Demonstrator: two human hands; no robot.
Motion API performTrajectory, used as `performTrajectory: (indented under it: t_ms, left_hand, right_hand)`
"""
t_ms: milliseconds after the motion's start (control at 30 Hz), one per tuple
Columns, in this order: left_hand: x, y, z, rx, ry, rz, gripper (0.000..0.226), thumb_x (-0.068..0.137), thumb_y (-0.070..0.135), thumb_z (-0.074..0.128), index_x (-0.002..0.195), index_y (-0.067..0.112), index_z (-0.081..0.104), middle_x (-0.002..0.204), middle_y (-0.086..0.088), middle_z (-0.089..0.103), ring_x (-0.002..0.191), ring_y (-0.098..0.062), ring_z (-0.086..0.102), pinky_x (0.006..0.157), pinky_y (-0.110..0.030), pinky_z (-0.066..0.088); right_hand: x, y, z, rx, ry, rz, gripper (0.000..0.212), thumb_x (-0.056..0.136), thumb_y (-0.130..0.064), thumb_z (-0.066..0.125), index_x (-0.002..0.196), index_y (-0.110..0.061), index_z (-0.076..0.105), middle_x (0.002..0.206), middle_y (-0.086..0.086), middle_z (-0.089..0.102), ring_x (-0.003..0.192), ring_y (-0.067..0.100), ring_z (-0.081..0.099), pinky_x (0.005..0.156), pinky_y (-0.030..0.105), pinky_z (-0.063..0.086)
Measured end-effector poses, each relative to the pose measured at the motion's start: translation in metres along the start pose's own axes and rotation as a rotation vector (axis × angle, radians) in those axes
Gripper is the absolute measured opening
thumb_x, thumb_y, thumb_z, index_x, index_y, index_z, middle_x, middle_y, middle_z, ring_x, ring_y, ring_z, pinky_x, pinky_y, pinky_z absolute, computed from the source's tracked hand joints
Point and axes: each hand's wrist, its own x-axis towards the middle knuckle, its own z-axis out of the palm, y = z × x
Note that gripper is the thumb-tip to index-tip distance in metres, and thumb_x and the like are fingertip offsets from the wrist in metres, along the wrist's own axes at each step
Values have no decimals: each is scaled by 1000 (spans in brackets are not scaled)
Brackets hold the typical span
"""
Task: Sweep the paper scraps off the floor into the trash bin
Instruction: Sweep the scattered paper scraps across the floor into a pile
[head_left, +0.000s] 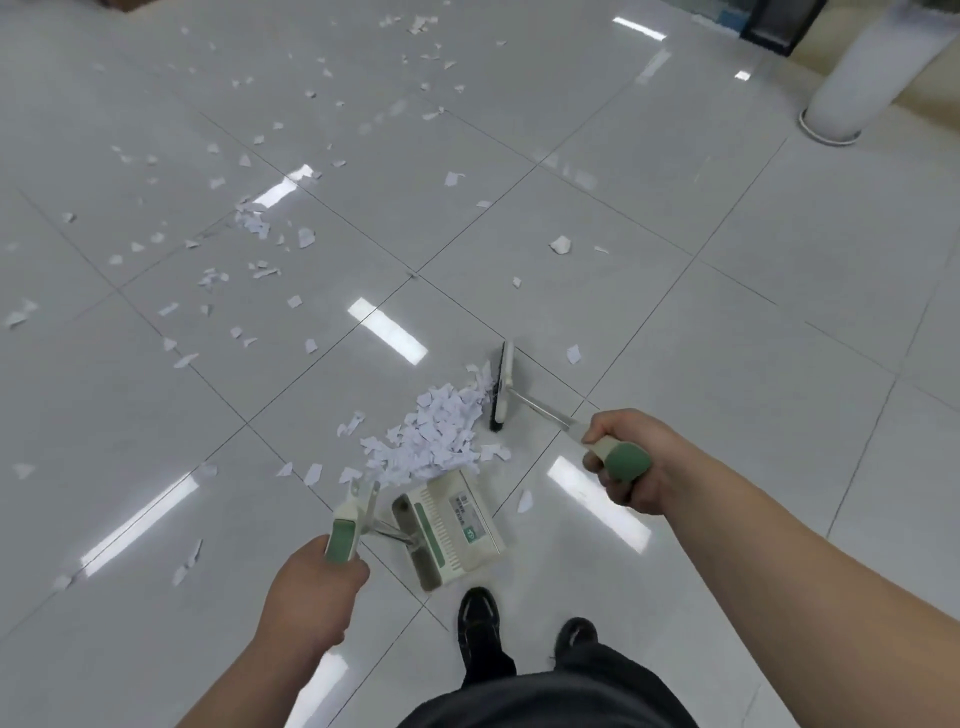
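One heap of paper scraps (441, 436) lies on the floor (727, 312), touching the broom head (501, 387) on its right and the dustpan (452, 525) mouth on its near side. The right hand (623, 462) has its fingers clamped on the broom grip, and the left hand (311, 587) has its fingers wrapped round the dustpan handle. With the brush's long axis pointing away from the person, the stroke likely must pull left and back.

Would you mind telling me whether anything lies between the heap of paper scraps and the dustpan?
Nothing visible does. The heap of scraps reaches the open edge of the dustpan, with the broom head on the heap's far side. The right hand grips the broom handle, the left hand the dustpan handle.
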Motion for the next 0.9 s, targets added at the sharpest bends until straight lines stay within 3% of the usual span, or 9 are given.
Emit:
performTrajectory:
  t_ms: [167,267,400,633,733,900]
  left_hand:
    - [-10,-13,2,-42,68,-47,11,82,4,51,79,11,43,64,-7,36,53,-22,31,46,-27,29]
    - [-19,-16,9,-31,113,-48,8,82,4,51,79,9,46,61,-6,39,52,-22,35,48,-29,33]
    - [-35,-17,20,35,208,-64,8,81,7,53,76,9,47,60,-8,44,52,-24,40,52,-33,38]
    - [-91,-34,44,-7,413,-199,8,82,7,52,76,2,52,57,-11,48,47,-29,47,56,-34,40]
    - [-119,-50,58,-86,491,-269,10,81,5,51,72,6,48,56,-10,45,43,-27,44,55,-34,38]
    - [-163,-82,78,-281,579,-392,9,78,4,48,73,10,45,62,-9,39,52,-25,36,55,-36,37]
  right_hand:
    - [-13,20,-5,-132,95,-38,17,76,-5,61,93,-11,60,60,12,58,36,17,43,42,16,30]
    - [-14,38,-13,-168,136,-14,16,76,-5,62,90,-12,60,73,13,58,45,20,46,44,17,30]
    - [-18,51,-24,-207,140,56,11,75,-8,61,80,-16,56,71,7,51,48,19,39,44,15,30]
    - [-29,56,-21,-213,-31,149,10,73,-11,58,76,-17,52,61,4,49,39,17,37,42,13,29]
    - [-27,51,-9,-202,-126,189,11,74,-11,58,79,-19,53,67,3,51,42,16,37,39,13,27]
    - [-22,36,15,-140,-265,196,8,74,-13,56,71,-18,52,64,1,53,38,13,39,34,13,26]
